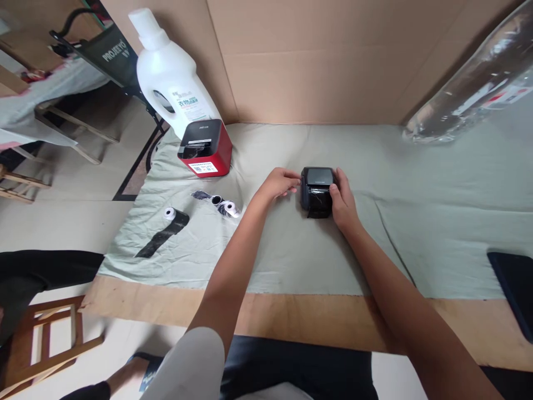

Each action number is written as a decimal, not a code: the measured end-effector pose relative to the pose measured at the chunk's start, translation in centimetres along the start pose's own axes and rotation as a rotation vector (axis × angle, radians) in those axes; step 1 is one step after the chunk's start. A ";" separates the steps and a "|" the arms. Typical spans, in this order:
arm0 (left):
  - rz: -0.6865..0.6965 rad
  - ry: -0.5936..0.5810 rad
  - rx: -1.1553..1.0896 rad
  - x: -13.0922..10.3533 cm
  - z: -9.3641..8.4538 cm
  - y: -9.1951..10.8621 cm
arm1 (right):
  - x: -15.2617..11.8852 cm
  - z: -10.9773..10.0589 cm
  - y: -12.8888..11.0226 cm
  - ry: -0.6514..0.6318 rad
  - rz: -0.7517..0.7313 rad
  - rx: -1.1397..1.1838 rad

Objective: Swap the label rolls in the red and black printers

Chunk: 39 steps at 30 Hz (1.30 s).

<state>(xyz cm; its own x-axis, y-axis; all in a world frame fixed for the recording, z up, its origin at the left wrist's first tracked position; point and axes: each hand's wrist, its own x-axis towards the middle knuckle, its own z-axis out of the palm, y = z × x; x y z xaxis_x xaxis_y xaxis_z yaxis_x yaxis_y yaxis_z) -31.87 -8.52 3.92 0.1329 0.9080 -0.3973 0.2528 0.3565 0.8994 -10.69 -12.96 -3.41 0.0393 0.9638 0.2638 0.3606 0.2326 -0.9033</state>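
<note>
Handling seems unfinished: right grip (345,208) clasps the black portable printer (320,177), left grip (278,183) beside it, closure unclear, paper rolls (180,219) loose farther left.

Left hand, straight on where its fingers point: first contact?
Likely the near-hand side of the black device. The left hand is right beside it, possibly touching; depth is unclear.
</note>
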 end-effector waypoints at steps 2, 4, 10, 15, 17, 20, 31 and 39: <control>0.017 -0.006 0.011 -0.1 -0.1 0.2 | 0.0 0.0 0.1 -0.001 0.019 0.000; 0.030 -0.008 0.020 -0.1 0.0 0.3 | 0.0 -0.1 0.2 0.001 0.035 -0.003; 0.088 0.123 0.003 0.1 0.7 -0.1 | 0.0 -0.2 0.2 -0.003 0.057 0.040; 0.072 0.106 -0.058 0.5 0.8 -0.5 | 0.1 -0.3 0.3 -0.010 0.079 0.083; 0.071 0.122 -0.088 0.5 0.9 -0.4 | 0.1 -0.2 0.4 -0.003 0.085 0.099; 0.068 0.153 -0.102 0.2 1.2 0.0 | 0.1 -0.2 0.6 0.010 0.096 0.106; 0.230 0.138 0.029 0.5 1.5 0.2 | 0.2 0.0 0.8 0.000 0.096 0.126; 0.319 0.098 0.404 2.0 2.3 -1.7 | 0.2 0.1 0.6 -0.016 0.076 0.059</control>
<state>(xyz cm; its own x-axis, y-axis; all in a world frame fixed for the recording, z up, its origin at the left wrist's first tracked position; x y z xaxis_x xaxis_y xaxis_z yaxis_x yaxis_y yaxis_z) -29.81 -7.84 1.15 0.1787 0.9808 -0.0785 0.5664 -0.0373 0.8233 -10.53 -12.61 -3.93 0.0499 0.9808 0.1885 0.3016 0.1652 -0.9390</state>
